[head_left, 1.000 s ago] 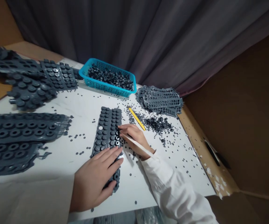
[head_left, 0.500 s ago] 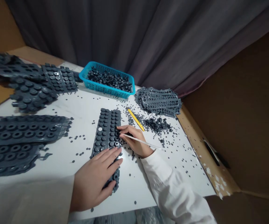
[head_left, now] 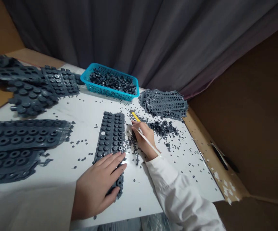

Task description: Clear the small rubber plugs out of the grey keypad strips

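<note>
A dark grey rubber sheet (head_left: 112, 134) with rows of round studs lies lengthwise before me, one stud (head_left: 103, 133) showing white. My left hand (head_left: 98, 184) rests flat across the sheet's near part with the fingers stretched out, covering some studs. Just right of the sheet, my right hand (head_left: 145, 138) is closed around a thin white stick (head_left: 150, 143); its tip is too small to make out. That hand is above small dark discs scattered on the white table (head_left: 139, 192) and partly hides a yellow strip-shaped tool (head_left: 135, 116).
A blue basket (head_left: 110, 93) full of small dark rubber pieces stands at the back. Perforated sheets (head_left: 165, 104) are stacked right of it, near a pile of dark bits (head_left: 164, 128). More studded sheets lie at left (head_left: 21, 136) and back left (head_left: 30, 96).
My right hand has moved off the sheet's right edge, a little right and away from me, with the stick, and now covers part of the yellow tool. My left hand stays put.
</note>
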### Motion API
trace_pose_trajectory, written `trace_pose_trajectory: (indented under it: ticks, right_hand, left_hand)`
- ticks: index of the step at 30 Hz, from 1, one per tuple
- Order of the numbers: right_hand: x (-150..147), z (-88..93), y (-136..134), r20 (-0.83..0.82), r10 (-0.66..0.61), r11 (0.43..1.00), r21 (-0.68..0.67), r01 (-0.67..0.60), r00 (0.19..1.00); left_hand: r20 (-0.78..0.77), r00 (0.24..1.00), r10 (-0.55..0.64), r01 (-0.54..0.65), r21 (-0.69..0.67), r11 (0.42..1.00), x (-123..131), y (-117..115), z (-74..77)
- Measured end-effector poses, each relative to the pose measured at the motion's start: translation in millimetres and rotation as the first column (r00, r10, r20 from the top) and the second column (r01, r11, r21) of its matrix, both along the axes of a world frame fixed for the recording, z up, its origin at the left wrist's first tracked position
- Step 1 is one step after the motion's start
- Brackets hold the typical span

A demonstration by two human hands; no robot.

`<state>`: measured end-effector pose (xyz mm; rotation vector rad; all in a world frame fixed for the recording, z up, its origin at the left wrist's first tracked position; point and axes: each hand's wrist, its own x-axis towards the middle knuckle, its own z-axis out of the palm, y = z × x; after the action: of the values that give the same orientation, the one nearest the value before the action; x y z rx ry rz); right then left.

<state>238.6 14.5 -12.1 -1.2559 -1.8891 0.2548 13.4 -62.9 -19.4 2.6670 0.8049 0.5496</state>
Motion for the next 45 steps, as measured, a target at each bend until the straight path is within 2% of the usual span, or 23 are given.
trace_pose_trajectory:
  ticks: [4,6,10,14,17,21,24,27,30,33,37,40,43,45]
  right_hand:
    - [-4,3.8,-3,-0.131,0.130,0.983,-0.113,-0.145,0.983]
    - [-7,4.5,-4,-0.139,0.188,0.968,-0.141,-0.207,0.972]
    - [-9,2.5,-3,-0.120,0.225,0.958,-0.152,-0.242,0.967]
    - [-8,-1.9,2,-0.056,0.225,0.966,-0.118,-0.230,0.973]
    - [-7,-3.9,10,0.079,0.243,0.969,-0.065,-0.239,0.967]
    - [-2,-3.3,24,0.206,0.171,0.984,0.021,-0.179,0.964]
    - [2,-1.3,29,0.117,0.117,0.992,0.024,-0.120,0.986]
    - [1,0.0,26,0.010,0.174,0.984,-0.037,-0.174,0.985]
    - [-1,0.2,21,-0.002,0.249,0.963,-0.104,-0.248,0.968]
    - [-4,-0.1,20,0.018,0.250,0.962,-0.119,-0.246,0.968]
    - [-3,-1.9,25,0.111,0.222,0.973,-0.091,-0.213,0.969]
    - [1,-4.2,33,0.172,0.146,0.989,-0.053,-0.139,0.974]
    - [5,-5.1,39,0.120,0.043,0.999,-0.020,-0.041,0.992]
    - [5,-4.5,39,0.049,0.054,0.998,-0.024,-0.053,0.997]
  left_hand:
    - [-0.011,1.000,-0.006,0.006,0.013,1.000,0,1,0.0]
    - [-0.003,1.000,-0.010,0.010,0.008,1.000,0,0,-0.3]
    - [0.010,1.000,-0.001,0.001,-0.002,1.000,0,0,-0.8]
    - [0.019,1.000,0.003,-0.004,0.003,1.000,1,-1,-1.0]
    - [0.020,1.000,0.011,-0.012,0.014,1.000,1,-1,-0.8]
    - [0.006,1.000,0.001,-0.001,0.032,0.999,1,-1,0.7]
    - [-0.017,1.000,0.008,-0.008,0.038,0.999,-1,1,1.6]
    - [-0.052,0.998,-0.038,0.040,0.044,0.998,-2,3,1.1]
    - [-0.052,0.998,-0.027,0.029,0.035,0.999,-2,2,-0.1]
    - [-0.027,0.999,0.038,-0.037,0.011,0.999,1,-2,-0.9]
    - [-0.008,0.999,0.043,-0.043,-0.003,0.999,2,-3,-1.6]
    - [0.003,1.000,0.005,-0.005,-0.012,1.000,1,-1,-1.9]
    - [0.006,1.000,0.001,-0.001,-0.004,1.000,0,-1,-1.0]
    - [0.000,1.000,0.023,-0.023,0.006,1.000,1,-1,0.0]
